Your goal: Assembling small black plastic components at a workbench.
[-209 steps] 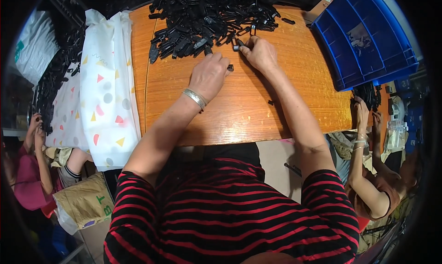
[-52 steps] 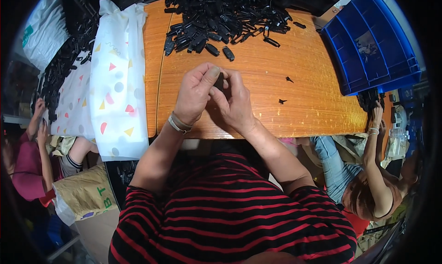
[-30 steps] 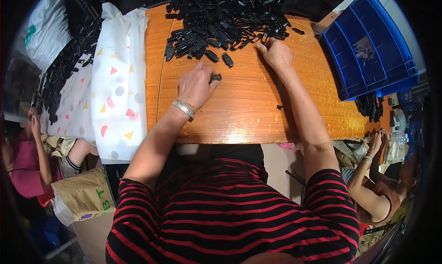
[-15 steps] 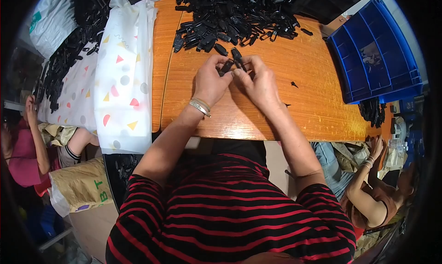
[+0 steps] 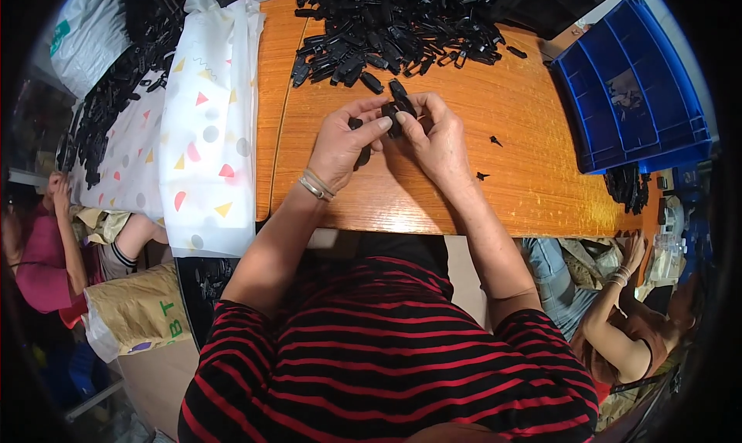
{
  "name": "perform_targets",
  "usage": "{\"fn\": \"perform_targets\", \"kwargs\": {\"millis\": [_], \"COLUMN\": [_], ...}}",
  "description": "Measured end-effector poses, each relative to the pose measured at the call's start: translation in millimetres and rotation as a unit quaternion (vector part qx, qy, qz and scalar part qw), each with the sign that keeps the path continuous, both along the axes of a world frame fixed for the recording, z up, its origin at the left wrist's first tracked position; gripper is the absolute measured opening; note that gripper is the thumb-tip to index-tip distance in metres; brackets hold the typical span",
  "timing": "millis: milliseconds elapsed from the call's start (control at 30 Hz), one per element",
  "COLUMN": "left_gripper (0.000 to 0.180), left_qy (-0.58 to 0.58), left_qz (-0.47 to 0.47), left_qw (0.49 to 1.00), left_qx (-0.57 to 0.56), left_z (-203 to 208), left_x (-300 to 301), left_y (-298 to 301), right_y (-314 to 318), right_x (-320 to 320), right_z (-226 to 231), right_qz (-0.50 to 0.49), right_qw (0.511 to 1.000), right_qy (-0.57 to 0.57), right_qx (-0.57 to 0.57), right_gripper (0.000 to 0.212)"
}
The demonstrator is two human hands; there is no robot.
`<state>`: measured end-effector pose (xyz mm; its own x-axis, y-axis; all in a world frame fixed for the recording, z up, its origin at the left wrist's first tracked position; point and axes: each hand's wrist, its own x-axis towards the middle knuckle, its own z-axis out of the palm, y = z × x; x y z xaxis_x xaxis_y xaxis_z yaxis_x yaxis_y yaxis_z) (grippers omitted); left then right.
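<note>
Far left, the co-worker [image 5: 45, 265] is half lost in the dark lens rim, so no clue what they're holding. Next, a white patterned sheet [image 5: 205, 126], then the left hand [image 5: 340, 148]: curled over a dark piece [image 5: 362, 160], mostly covered, while thumb and fingertips pinch a black plastic part [image 5: 392, 123]. That's between both hands above the wooden table [image 5: 525, 199], near the black pile [image 5: 394, 37] that the top edge crops. Can't tell if it's one piece or two. Right hand [image 5: 439, 138] pinches it too, some fingers hidden. Blue crate [image 5: 634, 87] at right.
</note>
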<state>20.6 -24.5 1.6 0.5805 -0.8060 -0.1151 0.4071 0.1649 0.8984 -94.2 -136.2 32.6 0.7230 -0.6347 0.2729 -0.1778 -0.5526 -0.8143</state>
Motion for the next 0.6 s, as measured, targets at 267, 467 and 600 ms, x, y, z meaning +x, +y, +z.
{"fn": "perform_targets", "kwargs": {"millis": [267,467,600], "left_gripper": [0.033,0.028,0.029], "left_qy": [-0.011,-0.074,-0.142], "left_qz": [-0.037,-0.003,0.001], "left_qw": [0.999,0.997,0.99], "left_qx": [0.003,0.006,0.016], "left_z": [7,10,17], "left_x": [5,3,1], "left_y": [9,11,15], "right_y": [6,12,14], "right_x": [-8,-11,-13], "right_z": [3,6,7], "right_qz": [0.032,0.032,0.031], "right_qw": [0.999,0.999,0.999], "right_qy": [-0.014,-0.027,-0.023], "right_qx": [0.025,-0.03,-0.032], "right_gripper": [0.022,0.023,0.021]}}
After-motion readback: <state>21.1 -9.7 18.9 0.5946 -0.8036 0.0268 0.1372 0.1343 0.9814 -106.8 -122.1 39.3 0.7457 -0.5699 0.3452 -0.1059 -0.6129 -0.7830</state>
